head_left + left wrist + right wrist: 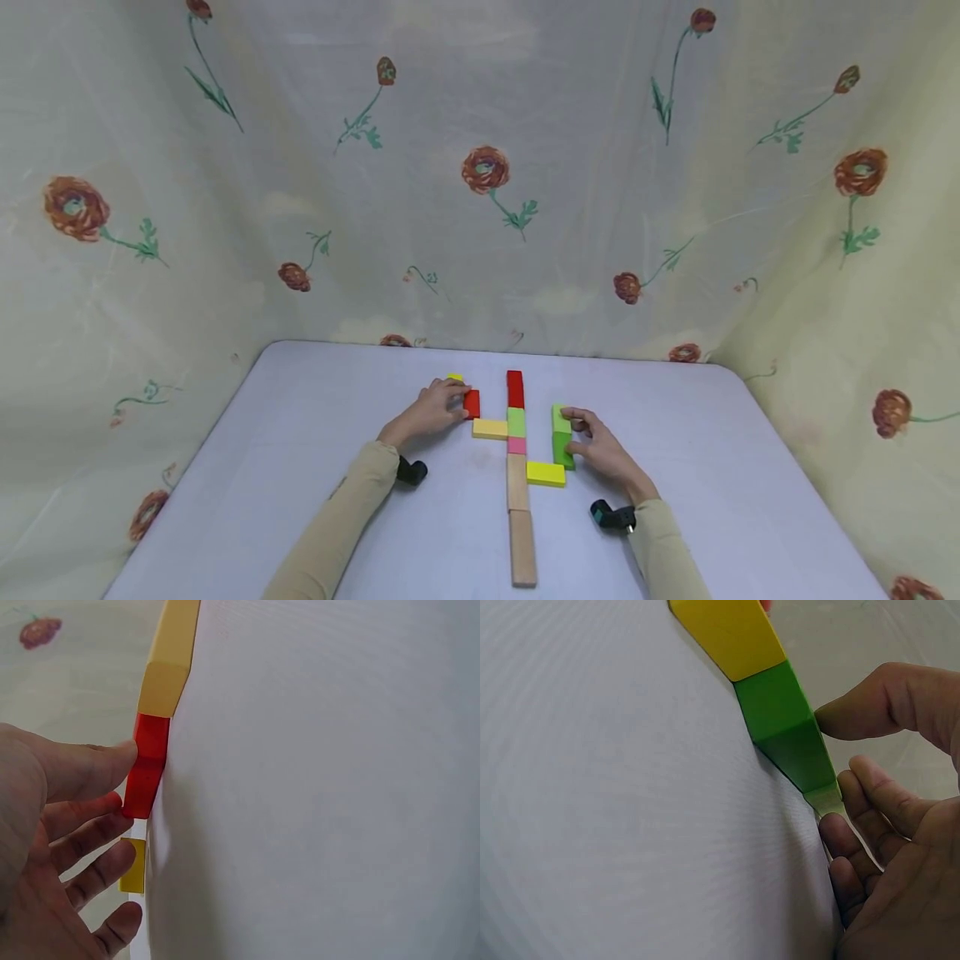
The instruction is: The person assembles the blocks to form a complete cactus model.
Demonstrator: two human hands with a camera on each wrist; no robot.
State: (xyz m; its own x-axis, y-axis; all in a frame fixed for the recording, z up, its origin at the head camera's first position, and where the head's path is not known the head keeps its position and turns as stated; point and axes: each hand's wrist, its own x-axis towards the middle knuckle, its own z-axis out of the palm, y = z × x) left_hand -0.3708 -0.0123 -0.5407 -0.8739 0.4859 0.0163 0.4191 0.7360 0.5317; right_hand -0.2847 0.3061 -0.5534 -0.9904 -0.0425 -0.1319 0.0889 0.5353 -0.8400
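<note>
In the head view, my left hand is at a red block lying on the table. The left wrist view shows its thumb against the block's side and the index fingertip at the far end. Its other fingers are spread near a yellow block. My right hand touches two green blocks set end to end. The thumb meets the dark green block, and the index finger reaches the light green block. A bright yellow block adjoins the dark green one.
A central column of blocks runs toward me: red, light green, pink, and two plain wooden blocks. A pale yellow block juts left from the column. Flowered cloth hangs behind the white table.
</note>
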